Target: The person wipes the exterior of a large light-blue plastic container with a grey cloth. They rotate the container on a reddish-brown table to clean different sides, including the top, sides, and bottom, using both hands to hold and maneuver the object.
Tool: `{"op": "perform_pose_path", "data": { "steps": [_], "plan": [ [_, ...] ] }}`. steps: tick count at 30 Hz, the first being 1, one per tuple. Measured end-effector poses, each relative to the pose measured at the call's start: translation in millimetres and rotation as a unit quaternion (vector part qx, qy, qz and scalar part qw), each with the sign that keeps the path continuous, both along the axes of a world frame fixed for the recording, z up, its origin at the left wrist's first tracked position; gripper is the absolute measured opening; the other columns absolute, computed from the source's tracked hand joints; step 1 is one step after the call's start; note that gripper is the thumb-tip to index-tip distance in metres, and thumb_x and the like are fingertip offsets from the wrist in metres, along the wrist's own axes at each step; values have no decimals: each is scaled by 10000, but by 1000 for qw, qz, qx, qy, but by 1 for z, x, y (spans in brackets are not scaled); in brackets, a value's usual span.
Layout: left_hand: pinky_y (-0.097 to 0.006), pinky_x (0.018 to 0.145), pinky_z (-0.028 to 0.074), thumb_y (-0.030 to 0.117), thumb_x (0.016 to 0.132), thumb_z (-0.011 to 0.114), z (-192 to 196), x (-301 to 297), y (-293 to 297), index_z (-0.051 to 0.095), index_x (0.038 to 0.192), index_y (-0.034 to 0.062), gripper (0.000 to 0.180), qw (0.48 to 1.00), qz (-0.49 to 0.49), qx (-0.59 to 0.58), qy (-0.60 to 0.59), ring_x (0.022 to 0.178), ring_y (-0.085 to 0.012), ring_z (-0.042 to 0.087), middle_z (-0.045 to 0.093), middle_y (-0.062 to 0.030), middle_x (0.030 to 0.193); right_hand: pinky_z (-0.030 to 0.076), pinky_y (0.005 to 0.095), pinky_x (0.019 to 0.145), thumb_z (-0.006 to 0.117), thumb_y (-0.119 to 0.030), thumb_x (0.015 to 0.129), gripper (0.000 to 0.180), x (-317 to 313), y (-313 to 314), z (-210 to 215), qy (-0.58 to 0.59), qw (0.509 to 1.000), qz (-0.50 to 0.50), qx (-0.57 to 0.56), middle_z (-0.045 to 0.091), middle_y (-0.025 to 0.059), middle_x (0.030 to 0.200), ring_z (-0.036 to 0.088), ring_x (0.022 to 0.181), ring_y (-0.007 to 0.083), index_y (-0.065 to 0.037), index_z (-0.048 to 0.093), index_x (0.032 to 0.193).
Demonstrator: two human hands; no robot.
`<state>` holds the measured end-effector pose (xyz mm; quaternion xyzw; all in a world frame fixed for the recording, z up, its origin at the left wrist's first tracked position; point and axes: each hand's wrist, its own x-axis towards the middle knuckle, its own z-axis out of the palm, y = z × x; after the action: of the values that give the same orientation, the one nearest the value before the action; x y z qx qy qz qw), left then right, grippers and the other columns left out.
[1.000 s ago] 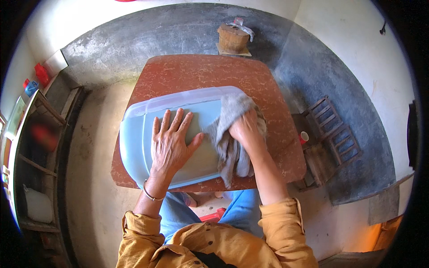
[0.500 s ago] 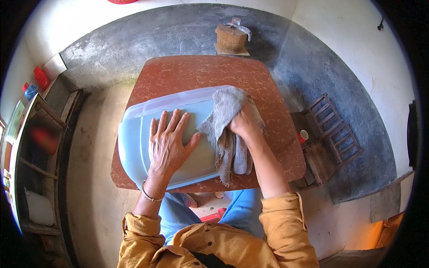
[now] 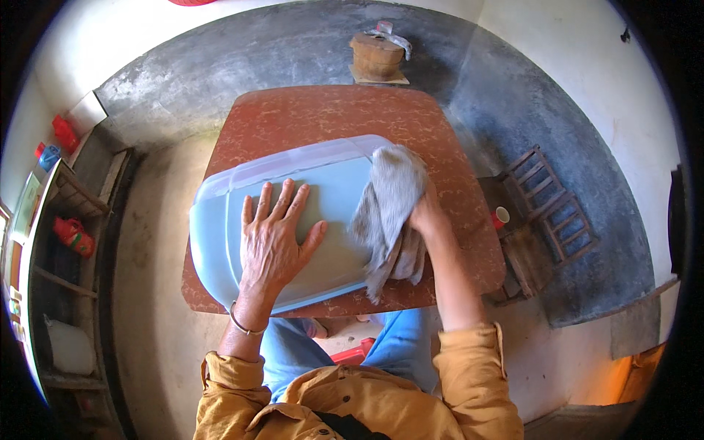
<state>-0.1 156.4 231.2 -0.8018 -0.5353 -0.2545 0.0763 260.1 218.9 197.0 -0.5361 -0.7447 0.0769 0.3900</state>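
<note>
A large pale-blue plastic box (image 3: 334,198) with rounded corners and a see-through border along its far side lies on the red-brown marbled table (image 3: 330,110). My left hand (image 3: 275,238) rests flat on the top of the box, fingers spread, holding nothing. At the box's right end my right hand (image 3: 425,211) grips a grey cloth (image 3: 392,194), which drapes over that end and hangs toward the table's near edge. The cloth hides most of my right fingers and the right end of the box.
Wooden chairs (image 3: 550,209) and a red-and-white cup (image 3: 500,217) stand beyond the table's right edge. Left are shelves (image 3: 66,282) with a red bag (image 3: 73,236) and a whitish container (image 3: 70,345). A wooden tub (image 3: 377,59) stands by the far wall. Something red (image 3: 353,353) shows beneath me.
My right hand has moved to the right with the cloth, toward the end of the box. My left hand stays flat on the box, which has hardly shifted.
</note>
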Motion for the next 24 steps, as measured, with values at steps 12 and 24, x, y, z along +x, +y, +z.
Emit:
{"op": "perform_pose_path", "data": {
  "steps": [12, 24],
  "plan": [
    [-551, 1090, 259, 480, 878, 562, -7, 4, 2, 553, 1308, 128, 555, 1000, -2, 26, -4, 1299, -387, 422, 510, -140, 1370, 417, 402, 1008, 597, -281, 899, 540, 4, -66, -31, 79, 985, -106, 114, 538, 172, 1218, 516, 1150, 289, 28, 437, 1312],
    [-544, 1101, 234, 472, 885, 552, -2, 1, 1, 528, 1333, 127, 565, 1000, -17, 16, 4, 1316, -383, 400, 497, -135, 1385, 445, 320, 941, 616, -302, 921, 500, 58, 22, -7, 153, 974, -2, -166, 555, 85, 1221, 532, 1094, 193, -18, 483, 1310]
  ]
}}
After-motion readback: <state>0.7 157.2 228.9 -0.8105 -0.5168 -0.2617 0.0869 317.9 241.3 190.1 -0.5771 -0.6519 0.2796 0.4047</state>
